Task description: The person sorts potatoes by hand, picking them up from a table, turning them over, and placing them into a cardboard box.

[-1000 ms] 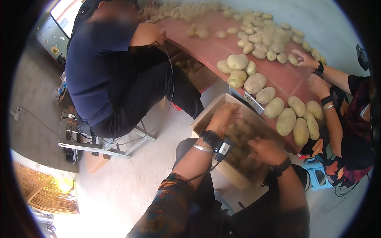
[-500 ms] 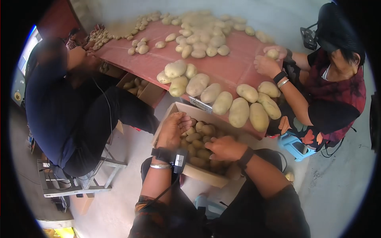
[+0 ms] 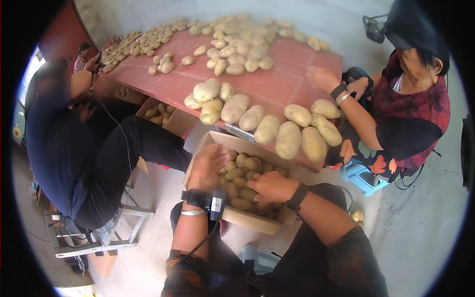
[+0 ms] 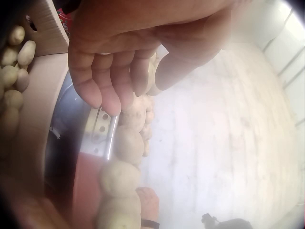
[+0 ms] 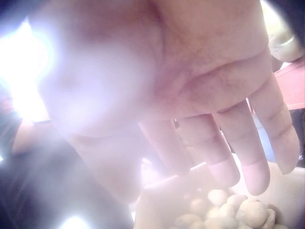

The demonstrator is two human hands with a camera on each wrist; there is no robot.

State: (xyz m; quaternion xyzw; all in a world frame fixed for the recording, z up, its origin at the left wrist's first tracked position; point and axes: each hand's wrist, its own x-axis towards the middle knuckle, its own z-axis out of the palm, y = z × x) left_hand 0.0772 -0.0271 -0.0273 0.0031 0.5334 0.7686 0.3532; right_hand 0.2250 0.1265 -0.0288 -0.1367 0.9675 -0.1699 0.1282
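Observation:
Potatoes fill much of an open cardboard box in front of the wearer's lap. Over its left side hovers my left hand, palm turned inward; its fingers, slightly bent, hold nothing in the left wrist view. Above the box's right part is my right hand. The right wrist view shows that palm empty, with fingers extended and potatoes in the box below. Large potatoes lie along the near edge of the red table.
A person in a dark shirt sits at the left on a metal-framed stool. Another person sits at the right on a blue stool. A metal bracket is at the table edge. Potato piles lie farther back.
The head view has swung so the scene stands more level and shifted left. My hands remain over the box. The person at the right has drawn one hand back from the other.

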